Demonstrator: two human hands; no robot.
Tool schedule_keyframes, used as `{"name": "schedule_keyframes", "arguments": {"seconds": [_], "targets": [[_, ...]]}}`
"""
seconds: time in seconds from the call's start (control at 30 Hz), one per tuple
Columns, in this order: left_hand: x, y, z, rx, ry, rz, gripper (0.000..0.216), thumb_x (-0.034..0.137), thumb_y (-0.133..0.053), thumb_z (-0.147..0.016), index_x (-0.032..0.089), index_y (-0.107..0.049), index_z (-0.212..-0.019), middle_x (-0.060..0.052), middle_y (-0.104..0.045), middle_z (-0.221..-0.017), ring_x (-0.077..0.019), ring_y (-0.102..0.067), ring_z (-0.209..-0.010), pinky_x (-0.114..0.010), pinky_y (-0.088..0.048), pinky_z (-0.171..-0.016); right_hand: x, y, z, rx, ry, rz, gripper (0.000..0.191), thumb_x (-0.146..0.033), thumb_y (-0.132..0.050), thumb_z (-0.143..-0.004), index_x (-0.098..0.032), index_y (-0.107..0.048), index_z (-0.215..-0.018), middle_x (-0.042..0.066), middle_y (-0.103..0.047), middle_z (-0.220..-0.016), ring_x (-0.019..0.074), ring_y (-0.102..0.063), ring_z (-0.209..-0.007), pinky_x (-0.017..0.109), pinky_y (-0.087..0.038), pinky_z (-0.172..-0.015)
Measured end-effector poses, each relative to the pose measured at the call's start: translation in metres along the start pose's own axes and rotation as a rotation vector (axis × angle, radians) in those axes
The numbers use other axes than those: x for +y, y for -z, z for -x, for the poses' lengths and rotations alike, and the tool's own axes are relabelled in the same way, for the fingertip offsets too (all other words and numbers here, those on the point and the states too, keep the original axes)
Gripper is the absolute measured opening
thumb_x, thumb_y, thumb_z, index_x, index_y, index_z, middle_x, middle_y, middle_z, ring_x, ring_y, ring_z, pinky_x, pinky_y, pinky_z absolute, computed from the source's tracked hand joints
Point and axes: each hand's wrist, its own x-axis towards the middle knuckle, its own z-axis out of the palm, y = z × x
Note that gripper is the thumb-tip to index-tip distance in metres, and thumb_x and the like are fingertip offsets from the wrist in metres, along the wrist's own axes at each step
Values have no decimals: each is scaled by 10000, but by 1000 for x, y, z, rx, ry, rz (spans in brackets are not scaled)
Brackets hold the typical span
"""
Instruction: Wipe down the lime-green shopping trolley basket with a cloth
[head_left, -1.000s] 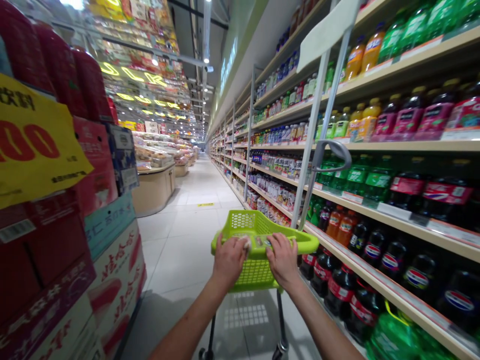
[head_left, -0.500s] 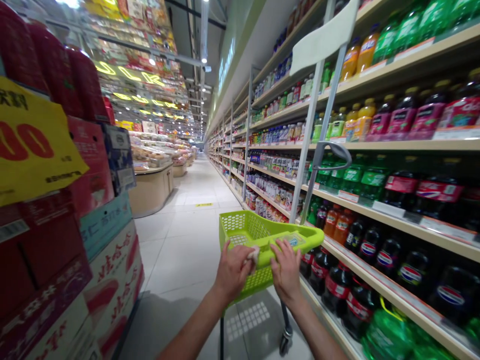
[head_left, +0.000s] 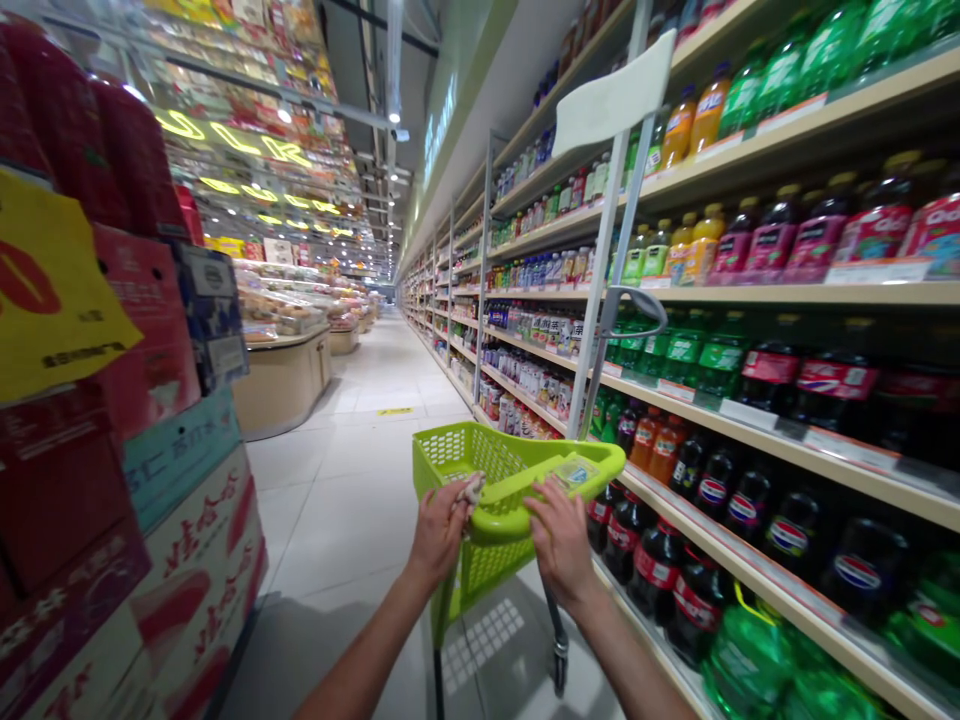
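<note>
A lime-green plastic shopping cart with a perforated basket stands in front of me, turned at an angle. My left hand is closed on a small crumpled pale cloth at the left corner of the cart's rim. The fingers of my right hand curl over the thick handle bar, beside a clear label panel. Its thumb is mostly out of sight. The part of the basket's inside that shows holds nothing I can make out.
Shelves of bottled drinks run along the right, close to the cart. A ladder-like metal frame leans against them. Stacked drink boxes line the left, with a yellow price sign. Rounded display counters flank the tiled aisle.
The cart and both hands have shifted slightly left in view. My left hand, with the cloth, has moved from the handle's front toward the basket's left corner. My right hand stays on the handle.
</note>
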Motion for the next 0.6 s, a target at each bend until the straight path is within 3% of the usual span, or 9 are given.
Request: {"name": "schedule_keyframes", "arguments": {"seconds": [0.13, 0.27, 0.37, 0.43, 0.5, 0.57, 0.6], "targets": [[26, -6, 9, -32, -58, 52, 292, 250, -364, -828, 221, -569, -1033, -33, -642, -987, -165, -559, -927, -363, -401, -865, -12, -5, 2, 38, -36, -78, 199, -311, -406, -814, -224, -580, -858, 34, -637, -945, 246, -523, -1038, 537, 10, -1027], [49, -13, 18, -141, -162, 26, 295, 223, -373, -831, 241, -539, -1075, -27, -627, -1057, -159, -536, -993, -405, -297, -963, 9, 4, 2, 112, -63, -126, 195, -301, -392, -806, -215, -549, -729, 29, -643, -844, 238, -550, -979, 524, -30, -1023], [37, -21, 19, -202, -273, 2, 337, 222, -390, -824, 236, -502, -1141, -42, -577, -1172, -164, -494, -1080, -412, -241, -1002, 23, 18, 2, 114, -71, -126, 194, -296, -394, -802, -211, -545, -715, 35, -644, -846, 236, -550, -979, 510, -89, -1019], [22, -29, 16, -196, -221, -22, 364, 206, -378, -821, 234, -484, -1168, -48, -565, -1193, -170, -485, -1100, -431, -237, -1002, 23, 25, 4, 82, -85, -103, 202, -289, -389, -812, -211, -561, -743, 38, -642, -882, 235, -533, -1008, 503, -127, -1011], [14, -37, 12, -147, -60, -45, 371, 185, -350, -823, 233, -487, -1164, -50, -581, -1168, -176, -498, -1085, -451, -267, -976, 19, 30, 6, 51, -80, -69, 204, -290, -396, -815, -215, -583, -778, 36, -637, -911, 237, -514, -1032, 499, -151, -1001], [21, -44, 10, -130, 22, -42, 374, 166, -327, -826, 239, -491, -1155, -45, -591, -1151, -174, -499, -1083, -461, -276, -966, 14, 31, 8, 56, -65, -45, 214, -292, -399, -816, -216, -597, -785, 34, -633, -909, 234, -511, -1026, 492, -168, -995], [29, -47, 10, -155, -13, -26, 372, 167, -330, -828, 245, -489, -1155, -41, -586, -1160, -170, -490, -1096, -463, -259, -979, 13, 31, 9, 71, -63, -38, 225, -292, -395, -819, -214, -601, -776, 35, -632, -897, 230, -514, -1013, 486, -182, -990]]}}
